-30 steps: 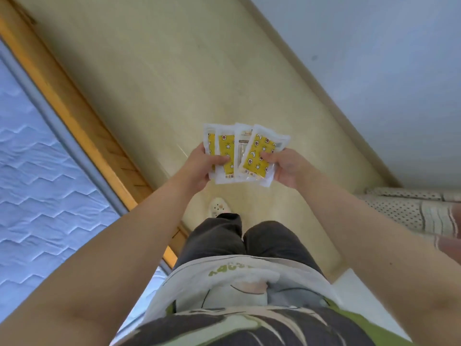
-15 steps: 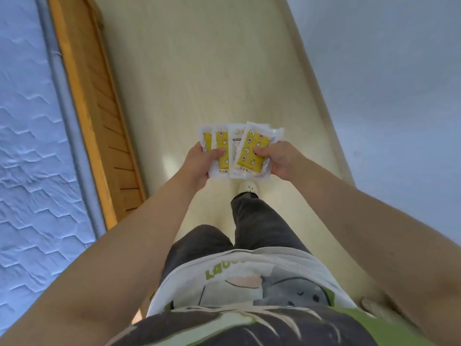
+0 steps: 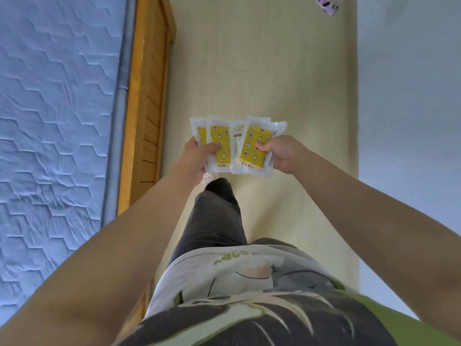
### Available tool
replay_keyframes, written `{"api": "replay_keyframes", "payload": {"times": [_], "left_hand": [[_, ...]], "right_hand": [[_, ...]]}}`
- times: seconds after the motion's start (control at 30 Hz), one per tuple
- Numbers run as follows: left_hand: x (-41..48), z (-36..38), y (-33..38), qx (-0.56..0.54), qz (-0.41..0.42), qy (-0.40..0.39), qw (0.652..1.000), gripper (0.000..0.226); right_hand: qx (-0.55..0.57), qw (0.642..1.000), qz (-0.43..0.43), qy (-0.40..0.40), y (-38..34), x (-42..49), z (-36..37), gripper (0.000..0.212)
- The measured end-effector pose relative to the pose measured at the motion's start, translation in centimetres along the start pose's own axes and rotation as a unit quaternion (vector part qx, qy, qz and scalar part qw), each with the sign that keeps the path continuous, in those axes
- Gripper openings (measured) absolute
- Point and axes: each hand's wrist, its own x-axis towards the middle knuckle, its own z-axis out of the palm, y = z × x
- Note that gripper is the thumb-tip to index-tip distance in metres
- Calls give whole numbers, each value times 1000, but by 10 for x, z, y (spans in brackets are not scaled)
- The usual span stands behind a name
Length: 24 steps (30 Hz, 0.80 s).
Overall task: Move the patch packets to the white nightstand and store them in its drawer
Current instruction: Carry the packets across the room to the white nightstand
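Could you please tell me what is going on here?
A person holds a fan of patch packets out in front with both hands: the left hand grips the left side and the right hand pinches the right side. They stand on the pale floor in the gap between a bed and a wall, one leg forward. The packets are not yet put away, and no nightstand is in view.

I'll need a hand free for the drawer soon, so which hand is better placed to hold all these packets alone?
Probably the left hand: its thumb lies flat across the fanned yellow-and-white plastic patch packets, while the right hand only pinches the right front packet.
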Motion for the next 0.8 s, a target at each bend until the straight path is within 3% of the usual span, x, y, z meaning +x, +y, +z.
{"api": "replay_keyframes", "payload": {"times": [0.13, 0.4, 0.53, 0.67, 0.8], "left_hand": [[49, -8, 89, -8, 11, 30, 999, 36], [131, -22, 212, -103, 12, 90, 991, 31], [173, -24, 259, -154, 11, 145, 977, 31], [204, -29, 296, -230, 16, 194, 954, 22], [224, -39, 325, -305, 13, 241, 921, 33]], "right_hand": [[-9, 1000, 9, -15, -81, 50, 39, 33], [-109, 993, 26, -46, -233, 145, 102, 61], [-167, 983, 20, -68, -314, 182, 142, 36], [-235, 963, 13, -128, -381, 218, 187, 33], [-335, 929, 9, -155, -426, 245, 239, 30]]}}
